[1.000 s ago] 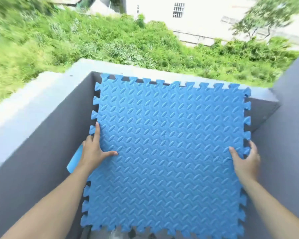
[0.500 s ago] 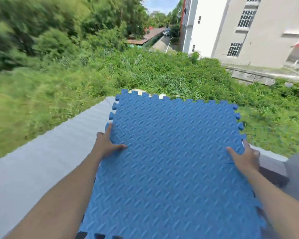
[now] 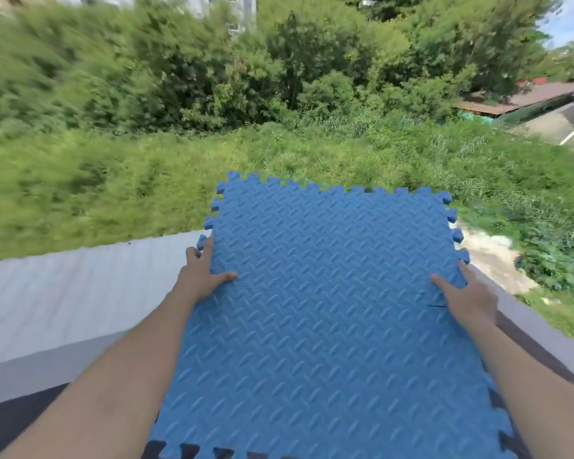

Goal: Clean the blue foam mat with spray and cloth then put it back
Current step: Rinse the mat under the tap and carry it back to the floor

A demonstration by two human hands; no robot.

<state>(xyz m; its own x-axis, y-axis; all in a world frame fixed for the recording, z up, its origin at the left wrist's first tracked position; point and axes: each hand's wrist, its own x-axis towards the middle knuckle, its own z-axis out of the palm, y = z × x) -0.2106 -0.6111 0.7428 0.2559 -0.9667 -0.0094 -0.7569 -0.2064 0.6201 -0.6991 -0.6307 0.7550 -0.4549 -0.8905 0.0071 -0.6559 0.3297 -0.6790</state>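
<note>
One blue foam mat (image 3: 332, 309) is in the air in front of the person, tilted with its far edge reaching out past the grey ledge (image 3: 80, 293) and over the greenery below. Its near edge sits low in the view, above the dark floor inside the ledge.

The left hand (image 3: 203, 276) grips the mat's left edge, thumb lying on the top face and fingers wrapped along and under the toothed border. The right hand (image 3: 468, 294) grips the right edge the same way, thumb on top, fingers curled round the rim.

The mat looks light and fairly floppy: a thin sheet of foam with a raised tread pattern, which should give the skin decent purchase. It probably bends or catches the wind if held by one side only, so taking it at two opposite edges, about midway along, seems the sound choice. The puzzle teeth look soft and could tear if pulled on singly. A faint dark line near the right hand may be a small cut; hard to tell.

Count: one mat, two hands. No spray bottle or cloth is in view.
</note>
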